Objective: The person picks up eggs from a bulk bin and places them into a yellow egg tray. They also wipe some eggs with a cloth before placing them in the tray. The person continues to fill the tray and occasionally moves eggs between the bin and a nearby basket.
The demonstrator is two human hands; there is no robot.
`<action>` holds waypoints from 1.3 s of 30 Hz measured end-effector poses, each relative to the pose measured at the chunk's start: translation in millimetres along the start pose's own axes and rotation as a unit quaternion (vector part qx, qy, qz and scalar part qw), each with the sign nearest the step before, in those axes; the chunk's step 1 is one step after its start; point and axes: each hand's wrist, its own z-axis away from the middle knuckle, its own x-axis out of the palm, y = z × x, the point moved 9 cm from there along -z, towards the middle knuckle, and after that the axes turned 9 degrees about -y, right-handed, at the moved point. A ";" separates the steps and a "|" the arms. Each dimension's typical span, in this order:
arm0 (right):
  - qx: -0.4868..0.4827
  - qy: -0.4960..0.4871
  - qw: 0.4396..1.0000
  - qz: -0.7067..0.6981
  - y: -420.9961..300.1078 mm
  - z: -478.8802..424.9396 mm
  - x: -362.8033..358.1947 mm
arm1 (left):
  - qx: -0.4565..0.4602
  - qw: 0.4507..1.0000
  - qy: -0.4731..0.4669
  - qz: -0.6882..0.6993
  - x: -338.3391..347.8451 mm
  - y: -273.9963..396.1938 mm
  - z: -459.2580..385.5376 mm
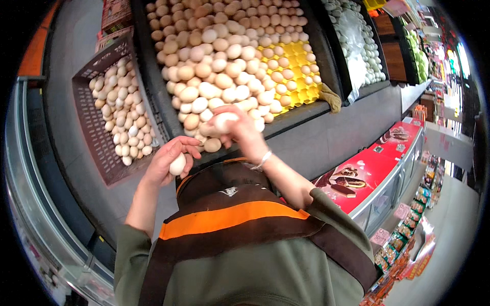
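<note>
My left hand (168,162) curls around a pale egg (177,164) between the plastic crate and the front of the egg display. Over the near edge of the heaped brown and cream eggs (223,80), my right hand (241,128) has its fingers around another pale egg (226,121); it is slightly blurred. Yellow egg trays (293,51) show at the right of the heap, some of their cups holding eggs. A brown perforated plastic crate (86,84) on the left holds many loose eggs (123,111).
A brown cloth or glove (331,98) lies on the black display rim (306,118). Further right, a bin holds pale greenish eggs (367,49) and a clear plastic bag (350,38). A red-topped freezer (360,176) stands right, and a glass-sided case (42,191) left.
</note>
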 end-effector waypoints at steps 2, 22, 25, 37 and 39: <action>-0.005 0.059 0.993 -0.103 -5.9 15.5 -75.8 | 0.021 0.999 0.014 0.038 17.0 -9.4 -24.6; 0.085 0.065 0.791 0.602 24.4 11.7 -342.5 | 0.000 0.986 0.135 -0.099 104.5 -48.2 -251.2; 0.106 0.082 0.866 0.482 21.3 16.1 -365.0 | 0.072 0.941 0.156 -0.293 102.6 -47.1 -290.2; 0.120 0.076 0.849 0.509 -6.6 14.4 -403.6 | 0.099 0.802 0.145 -0.570 127.5 -82.6 -370.6; 0.093 0.056 0.797 0.594 -3.2 6.0 -390.9 | 0.156 0.778 0.168 -0.585 126.0 -51.6 -338.2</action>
